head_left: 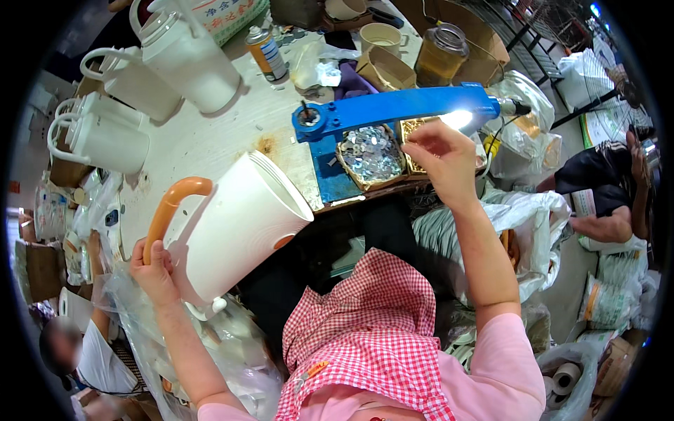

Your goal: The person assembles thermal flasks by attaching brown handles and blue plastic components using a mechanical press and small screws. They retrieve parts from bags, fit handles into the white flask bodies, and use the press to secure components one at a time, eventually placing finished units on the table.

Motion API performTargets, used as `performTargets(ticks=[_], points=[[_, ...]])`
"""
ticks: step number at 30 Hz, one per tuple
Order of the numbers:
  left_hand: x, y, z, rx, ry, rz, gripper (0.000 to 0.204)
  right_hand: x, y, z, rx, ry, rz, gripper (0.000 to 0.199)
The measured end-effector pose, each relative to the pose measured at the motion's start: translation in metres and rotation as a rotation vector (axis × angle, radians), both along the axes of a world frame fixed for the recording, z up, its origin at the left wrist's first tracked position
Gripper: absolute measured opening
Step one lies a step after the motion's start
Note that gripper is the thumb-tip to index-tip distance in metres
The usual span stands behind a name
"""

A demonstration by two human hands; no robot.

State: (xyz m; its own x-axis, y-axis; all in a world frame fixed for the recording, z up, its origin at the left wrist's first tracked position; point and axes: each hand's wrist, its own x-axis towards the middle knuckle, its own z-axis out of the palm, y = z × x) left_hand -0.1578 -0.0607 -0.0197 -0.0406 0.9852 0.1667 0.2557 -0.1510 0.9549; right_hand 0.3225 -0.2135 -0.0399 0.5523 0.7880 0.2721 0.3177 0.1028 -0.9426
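My left hand (pixel 156 275) is closed around the orange handle (pixel 170 203) of a white plastic jug (pixel 228 228). The jug is tilted over the table's front edge, its open end turned to the right. My right hand (pixel 446 160) is above a small box of brass-coloured pieces (pixel 413 128), thumb and fingertips together. Whatever may be between those fingertips is too small to make out. Left of that box, a carton of flat silvery metal pieces (pixel 372 156) sits in front of the blue machine arm (pixel 393 109).
Several white jugs (pixel 189 67) stand at the table's left. A spray can (pixel 266 53), a jar of amber liquid (pixel 442 52) and a cup (pixel 380 38) are behind the arm. Plastic bags (pixel 505 231) flank my legs. Other people (pixel 105 358) sit at both sides.
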Motion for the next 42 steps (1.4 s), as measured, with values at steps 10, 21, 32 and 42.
performTargets(ticks=[10, 21, 32, 42], points=[[0.002, -0.008, -0.012, 0.043, 0.010, -0.050, 0.035, -0.040, 0.123, 0.038, 0.019, -0.066, 0.402, 0.011], [0.000, -0.010, -0.013, 0.073, 0.006, -0.100, 0.039, -0.031, 0.132, 0.067, -0.154, -0.209, 0.607, 0.011], [-0.006, -0.008, -0.015, 0.045, 0.025, -0.032, 0.041, -0.019, 0.080, 0.039, -0.028, 0.110, 0.478, 0.017], [0.011, -0.010, -0.008, 0.068, 0.129, -0.087, 0.041, -0.019, 0.068, -0.068, -0.262, -0.914, 0.153, 0.009]])
